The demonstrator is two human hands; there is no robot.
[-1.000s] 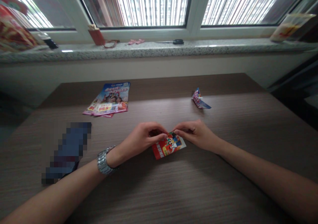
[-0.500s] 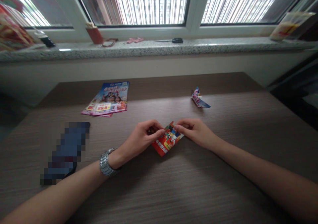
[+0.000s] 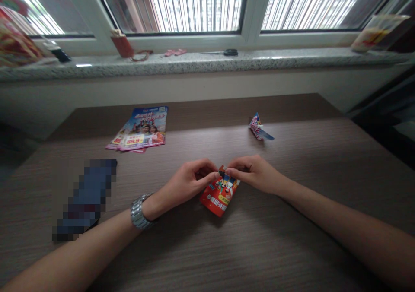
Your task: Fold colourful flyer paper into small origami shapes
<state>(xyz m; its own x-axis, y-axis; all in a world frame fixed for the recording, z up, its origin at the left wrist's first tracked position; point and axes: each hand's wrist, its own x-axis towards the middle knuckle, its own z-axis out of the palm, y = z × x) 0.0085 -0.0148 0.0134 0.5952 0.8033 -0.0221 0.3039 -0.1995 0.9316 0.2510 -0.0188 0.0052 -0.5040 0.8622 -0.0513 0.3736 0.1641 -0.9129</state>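
Observation:
Between my hands, over the middle of the brown table [image 3: 181, 257], is a folded paper leaflet [image 3: 218, 199], red with cartoon figures and white and yellow print. My left hand [image 3: 197, 177], with a metal watch on its wrist, pinches the leaflet's upper left edge between thumb and fingers. The upper right edge is pinched by my right hand [image 3: 248, 173]. The leaflet's lower end points toward me, slightly tilted. Fingertips behind the paper are hidden.
A stack of printed flyers [image 3: 144, 130] lies at the back left. A folded paper piece [image 3: 257, 128] stands at the back right. A pixelated dark object [image 3: 89, 201] lies by my left forearm. Scissors [image 3: 230, 52] and a red container [image 3: 122, 46] rest on the windowsill [image 3: 181, 66].
The red leaflet has turned so its lower end points more toward me. Both hands have shifted slightly and still pinch its upper edge.

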